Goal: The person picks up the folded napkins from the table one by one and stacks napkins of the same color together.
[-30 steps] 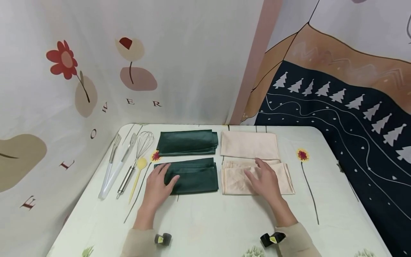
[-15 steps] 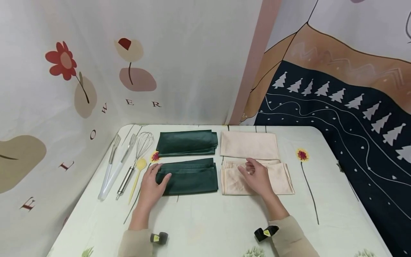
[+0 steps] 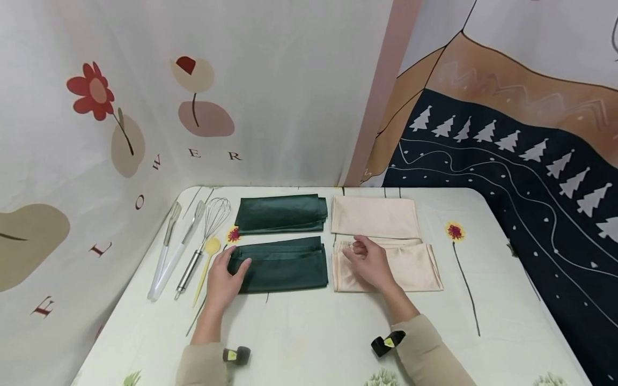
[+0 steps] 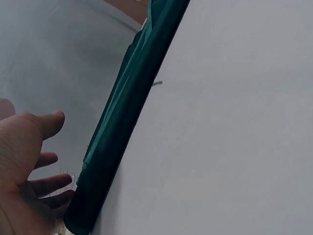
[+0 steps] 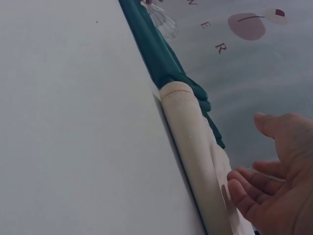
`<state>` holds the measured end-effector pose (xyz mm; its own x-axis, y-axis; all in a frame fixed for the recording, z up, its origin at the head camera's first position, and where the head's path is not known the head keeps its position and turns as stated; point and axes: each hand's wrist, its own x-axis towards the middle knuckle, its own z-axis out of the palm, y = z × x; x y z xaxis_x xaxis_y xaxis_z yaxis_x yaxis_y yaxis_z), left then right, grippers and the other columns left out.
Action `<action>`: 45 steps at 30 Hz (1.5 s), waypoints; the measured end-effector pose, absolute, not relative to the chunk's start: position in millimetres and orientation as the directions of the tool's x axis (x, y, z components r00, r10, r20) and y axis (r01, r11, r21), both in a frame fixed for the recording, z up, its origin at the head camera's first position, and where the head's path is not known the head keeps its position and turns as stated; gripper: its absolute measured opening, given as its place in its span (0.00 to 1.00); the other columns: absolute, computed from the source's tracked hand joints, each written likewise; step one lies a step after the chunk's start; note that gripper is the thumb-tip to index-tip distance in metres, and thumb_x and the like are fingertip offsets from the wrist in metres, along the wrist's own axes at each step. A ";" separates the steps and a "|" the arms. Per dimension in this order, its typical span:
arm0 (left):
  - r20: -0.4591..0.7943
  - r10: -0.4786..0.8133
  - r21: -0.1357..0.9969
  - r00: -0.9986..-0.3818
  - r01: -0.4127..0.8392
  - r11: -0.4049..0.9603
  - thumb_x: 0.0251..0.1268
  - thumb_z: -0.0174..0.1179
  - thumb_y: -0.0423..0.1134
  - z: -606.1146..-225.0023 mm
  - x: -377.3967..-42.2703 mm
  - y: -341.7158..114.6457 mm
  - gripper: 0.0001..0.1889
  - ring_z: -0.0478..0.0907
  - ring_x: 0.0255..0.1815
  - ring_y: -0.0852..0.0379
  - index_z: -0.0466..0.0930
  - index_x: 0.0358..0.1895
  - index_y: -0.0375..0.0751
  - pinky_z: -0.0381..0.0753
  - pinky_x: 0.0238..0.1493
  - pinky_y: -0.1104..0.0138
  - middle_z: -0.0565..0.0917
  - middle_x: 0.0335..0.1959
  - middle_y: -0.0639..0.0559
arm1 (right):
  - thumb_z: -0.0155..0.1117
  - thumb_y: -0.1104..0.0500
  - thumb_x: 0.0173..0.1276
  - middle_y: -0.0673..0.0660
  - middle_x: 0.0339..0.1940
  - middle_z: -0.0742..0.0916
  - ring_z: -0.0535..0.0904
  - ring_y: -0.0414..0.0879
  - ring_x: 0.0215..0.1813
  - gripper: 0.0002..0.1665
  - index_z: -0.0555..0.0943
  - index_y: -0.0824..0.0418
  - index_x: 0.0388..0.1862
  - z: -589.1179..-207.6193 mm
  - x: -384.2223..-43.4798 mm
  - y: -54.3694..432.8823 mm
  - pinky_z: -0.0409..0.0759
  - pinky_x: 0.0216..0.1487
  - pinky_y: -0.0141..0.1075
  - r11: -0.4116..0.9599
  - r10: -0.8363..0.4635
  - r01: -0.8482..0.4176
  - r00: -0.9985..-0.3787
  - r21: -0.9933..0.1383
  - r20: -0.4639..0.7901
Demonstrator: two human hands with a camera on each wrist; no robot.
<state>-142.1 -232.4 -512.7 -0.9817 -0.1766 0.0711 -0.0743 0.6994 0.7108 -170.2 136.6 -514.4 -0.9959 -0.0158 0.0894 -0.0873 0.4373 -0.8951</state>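
Note:
Two folded dark green cloths lie one behind the other on the table: a near one (image 3: 285, 268) and a far one (image 3: 280, 214). To their right are two folded beige cloths, the near one (image 3: 410, 271) and the far one (image 3: 376, 217). My left hand (image 3: 226, 281) is at the left end of the near green cloth, thumb spread and fingertips at its edge. Over the left half of the near beige cloth hovers my right hand (image 3: 369, 262), its fingers loosely bent with nothing in them. In the right wrist view, that hand (image 5: 281, 181) shows relaxed fingers beside the beige fold.
Left of the cloths lie clear-handled tongs (image 3: 166, 262), a wire whisk (image 3: 203, 246) and a yellow spoon (image 3: 207, 262). The white table (image 3: 299, 338) has printed flowers and ends at hanging fabric (image 3: 280, 107) behind and on both sides.
My right hand has moved left across the near beige cloth, its fingers bending more. The left hand has slid left to the end of the near green cloth. The cloths have stayed put.

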 end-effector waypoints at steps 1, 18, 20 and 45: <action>0.067 -0.185 0.713 -0.981 -0.083 0.696 0.73 0.62 0.48 -513.0 -142.6 -233.2 0.34 0.61 0.74 0.34 0.64 0.74 0.33 0.59 0.74 0.44 0.66 0.72 0.30 | 0.72 0.54 0.68 0.60 0.47 0.86 0.85 0.51 0.49 0.32 0.77 0.69 0.65 -514.9 -170.9 134.2 0.83 0.52 0.43 0.435 -0.020 -0.087 -0.996 -0.896 0.087; -0.058 -0.254 0.763 -0.966 -0.207 0.612 0.70 0.65 0.41 -515.2 -145.2 -244.5 0.35 0.69 0.69 0.34 0.63 0.74 0.27 0.70 0.68 0.46 0.69 0.70 0.29 | 0.73 0.57 0.67 0.57 0.47 0.87 0.82 0.44 0.43 0.28 0.79 0.69 0.62 -518.3 -178.8 98.4 0.82 0.48 0.40 0.431 -0.115 -0.099 -0.992 -0.897 0.054; -0.068 -0.261 0.767 -0.963 -0.218 0.604 0.69 0.66 0.39 -515.8 -145.2 -245.1 0.35 0.70 0.68 0.34 0.63 0.73 0.26 0.71 0.67 0.47 0.70 0.68 0.29 | 0.73 0.57 0.67 0.57 0.47 0.87 0.81 0.43 0.42 0.28 0.79 0.68 0.63 -518.6 -179.7 95.8 0.82 0.48 0.40 0.446 -0.128 -0.090 -0.991 -0.890 0.036; -0.038 -0.227 0.724 -0.973 -0.183 0.665 0.61 0.71 0.32 -514.7 -154.5 -243.8 0.23 0.77 0.60 0.31 0.80 0.57 0.24 0.73 0.63 0.43 0.82 0.55 0.27 | 0.76 0.55 0.64 0.50 0.19 0.78 0.71 0.42 0.24 0.13 0.82 0.61 0.29 -515.1 -187.4 72.6 0.71 0.31 0.34 0.573 -0.257 -0.079 -0.963 -0.816 -0.087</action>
<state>-154.5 -243.8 -514.7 -0.9732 -0.2267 -0.0382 -0.1832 0.6647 0.7243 -187.4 72.6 -515.1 -0.9626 -0.2566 -0.0868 -0.0791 0.5728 -0.8159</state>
